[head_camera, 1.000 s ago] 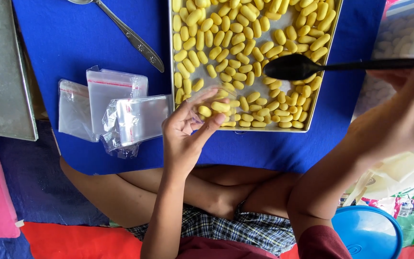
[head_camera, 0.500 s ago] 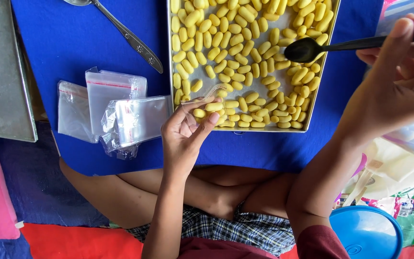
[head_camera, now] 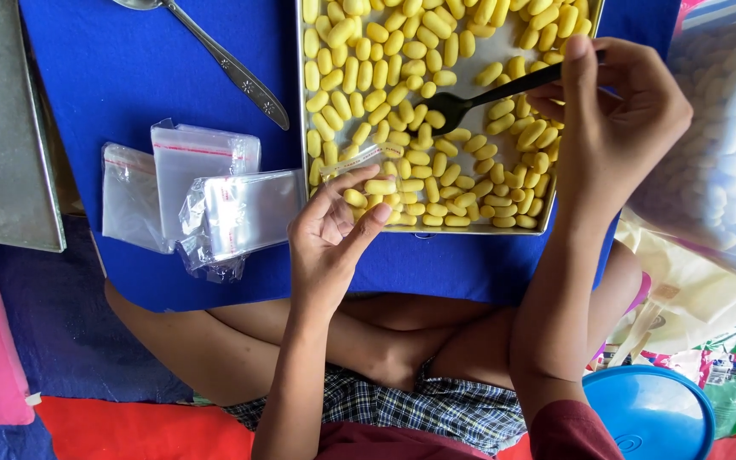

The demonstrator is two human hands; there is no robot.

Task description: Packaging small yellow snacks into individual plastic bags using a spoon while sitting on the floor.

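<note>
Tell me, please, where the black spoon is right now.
In the head view, the black spoon is held in the right hand, its bowl over the yellow pieces in the metal tray, above the left hand.

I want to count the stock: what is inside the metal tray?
The metal tray holds many small yellow oblong pieces on its pale floor. The right hand holds a black spoon over them, hiding some; the tray's top is out of frame.

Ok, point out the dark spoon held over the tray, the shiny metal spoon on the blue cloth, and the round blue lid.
dark spoon (head_camera: pixel 445 108), head view, on its bowl.
shiny metal spoon (head_camera: pixel 232 72), head view, mid-handle.
round blue lid (head_camera: pixel 649 413), head view, on its top face.
</note>
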